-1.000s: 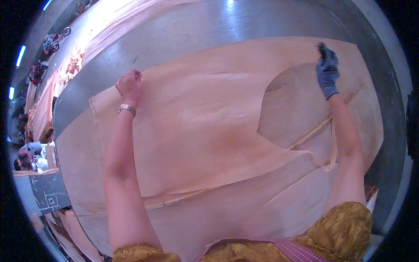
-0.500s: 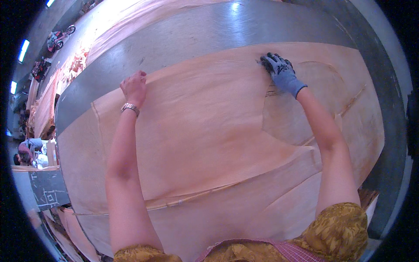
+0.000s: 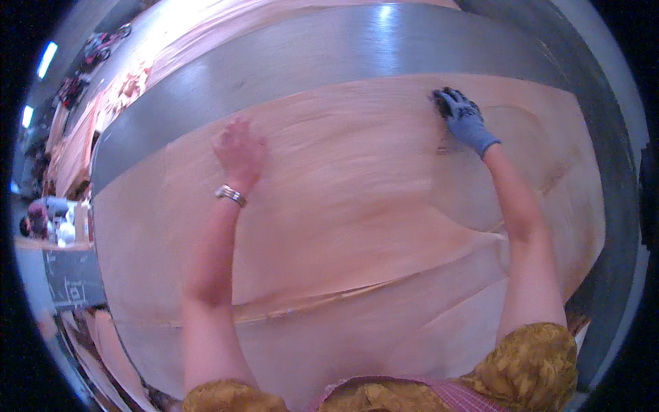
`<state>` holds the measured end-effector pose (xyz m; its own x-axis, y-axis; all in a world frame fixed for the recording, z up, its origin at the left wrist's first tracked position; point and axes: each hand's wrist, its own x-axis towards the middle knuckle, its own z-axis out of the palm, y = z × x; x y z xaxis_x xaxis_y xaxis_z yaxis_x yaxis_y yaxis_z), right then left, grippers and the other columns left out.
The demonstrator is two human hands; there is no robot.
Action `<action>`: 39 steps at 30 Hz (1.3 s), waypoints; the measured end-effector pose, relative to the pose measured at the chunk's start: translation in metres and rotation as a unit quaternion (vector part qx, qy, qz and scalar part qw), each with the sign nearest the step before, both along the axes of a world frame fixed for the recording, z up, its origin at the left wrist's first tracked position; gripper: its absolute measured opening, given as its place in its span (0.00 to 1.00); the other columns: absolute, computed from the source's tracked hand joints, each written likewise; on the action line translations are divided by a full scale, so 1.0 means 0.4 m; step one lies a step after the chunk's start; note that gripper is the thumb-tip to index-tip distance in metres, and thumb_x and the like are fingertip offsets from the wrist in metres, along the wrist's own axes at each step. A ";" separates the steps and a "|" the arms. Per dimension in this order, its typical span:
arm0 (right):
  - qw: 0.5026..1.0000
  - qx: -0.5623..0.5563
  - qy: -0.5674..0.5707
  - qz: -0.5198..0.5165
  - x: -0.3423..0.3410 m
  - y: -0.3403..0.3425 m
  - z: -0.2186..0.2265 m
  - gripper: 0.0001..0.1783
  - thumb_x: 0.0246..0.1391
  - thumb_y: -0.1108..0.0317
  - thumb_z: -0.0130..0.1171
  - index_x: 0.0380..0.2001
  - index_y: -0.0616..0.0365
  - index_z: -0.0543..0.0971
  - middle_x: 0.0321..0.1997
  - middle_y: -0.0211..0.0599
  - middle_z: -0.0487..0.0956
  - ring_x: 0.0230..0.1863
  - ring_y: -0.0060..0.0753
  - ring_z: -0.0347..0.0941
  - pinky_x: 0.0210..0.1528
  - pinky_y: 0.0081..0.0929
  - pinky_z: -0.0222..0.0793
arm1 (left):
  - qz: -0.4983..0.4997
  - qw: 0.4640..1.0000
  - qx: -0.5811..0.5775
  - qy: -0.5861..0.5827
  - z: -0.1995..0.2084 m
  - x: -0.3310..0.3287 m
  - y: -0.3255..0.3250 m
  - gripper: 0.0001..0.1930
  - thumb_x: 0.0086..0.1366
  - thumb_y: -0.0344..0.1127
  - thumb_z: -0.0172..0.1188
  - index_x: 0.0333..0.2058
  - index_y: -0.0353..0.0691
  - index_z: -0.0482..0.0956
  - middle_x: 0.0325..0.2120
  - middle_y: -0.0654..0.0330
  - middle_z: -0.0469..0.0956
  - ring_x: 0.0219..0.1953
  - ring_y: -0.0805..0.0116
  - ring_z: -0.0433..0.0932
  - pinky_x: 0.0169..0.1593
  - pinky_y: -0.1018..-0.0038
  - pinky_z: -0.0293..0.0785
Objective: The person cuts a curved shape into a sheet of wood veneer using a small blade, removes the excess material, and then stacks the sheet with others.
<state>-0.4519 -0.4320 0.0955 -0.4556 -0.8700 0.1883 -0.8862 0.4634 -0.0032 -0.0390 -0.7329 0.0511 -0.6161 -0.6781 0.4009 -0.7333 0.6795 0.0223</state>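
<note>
A large sheet of tan wood veneer (image 3: 329, 185) covers most of the grey tabletop in front of me, its surface rippled. My left hand (image 3: 240, 152), bare and with a metal-banded watch (image 3: 230, 196) at the wrist, is over the veneer's far left part. It is blurred, but its fingers look spread with nothing in them; whether it touches the sheet I cannot tell. On the veneer near its far edge rests my right hand (image 3: 467, 120), in a blue-grey glove with dark fingertips. Its fingers lie out over the surface. Below it is a dark, split patch (image 3: 443, 147).
A lengthwise seam (image 3: 350, 294) crosses the veneer's near part, and an overlapping piece curves at the right. Grey tabletop (image 3: 309, 55) shows beyond the far edge. At the far left a person (image 3: 41, 218) bends beside white bags. Veneer stacks (image 3: 72, 161) and motorbikes (image 3: 103, 44) stand behind.
My left hand has moved right from the veneer's far left edge, and its fingers have spread from a closed shape. The right hand stays on the sheet. The view has shifted slightly.
</note>
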 end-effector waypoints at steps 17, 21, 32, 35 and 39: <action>0.998 0.000 0.003 0.063 -0.127 -0.024 -0.070 0.23 0.61 0.63 0.46 0.60 0.48 0.68 0.64 0.46 0.67 0.63 0.49 0.63 0.63 0.40 0.60 | 0.111 0.988 0.108 0.004 0.026 0.050 0.228 0.38 0.63 0.65 0.44 0.67 0.51 0.54 0.69 0.52 0.44 0.71 0.48 0.37 0.65 0.37 0.22; 0.995 -0.010 -0.024 0.094 -0.137 -0.044 -0.045 0.23 0.62 0.64 0.46 0.60 0.49 0.69 0.64 0.46 0.67 0.64 0.49 0.62 0.64 0.40 0.59 | 0.131 0.985 0.111 -0.010 0.034 0.046 0.232 0.39 0.62 0.65 0.43 0.66 0.49 0.55 0.68 0.51 0.48 0.71 0.46 0.39 0.64 0.35 0.27; 0.996 -0.003 -0.032 0.081 -0.146 -0.086 -0.077 0.25 0.59 0.71 0.47 0.60 0.50 0.68 0.64 0.45 0.66 0.66 0.47 0.59 0.67 0.37 0.56 | 0.117 0.986 0.120 0.022 0.014 0.050 0.223 0.40 0.62 0.67 0.42 0.66 0.51 0.55 0.69 0.52 0.43 0.71 0.47 0.37 0.64 0.35 0.25; 0.995 -0.014 -0.027 0.090 -0.155 -0.081 -0.094 0.23 0.60 0.67 0.46 0.60 0.51 0.68 0.63 0.47 0.67 0.64 0.49 0.62 0.66 0.39 0.58 | 0.122 0.984 0.125 0.024 0.013 0.050 0.221 0.39 0.62 0.67 0.42 0.67 0.52 0.54 0.69 0.52 0.43 0.71 0.47 0.37 0.65 0.36 0.25; 0.995 -0.044 -0.013 0.089 -0.169 -0.051 -0.113 0.23 0.60 0.68 0.46 0.59 0.51 0.69 0.63 0.46 0.68 0.64 0.49 0.62 0.65 0.39 0.58 | 0.126 0.984 0.125 0.015 0.010 0.040 0.214 0.39 0.62 0.67 0.42 0.67 0.53 0.54 0.69 0.52 0.44 0.71 0.49 0.38 0.65 0.37 0.27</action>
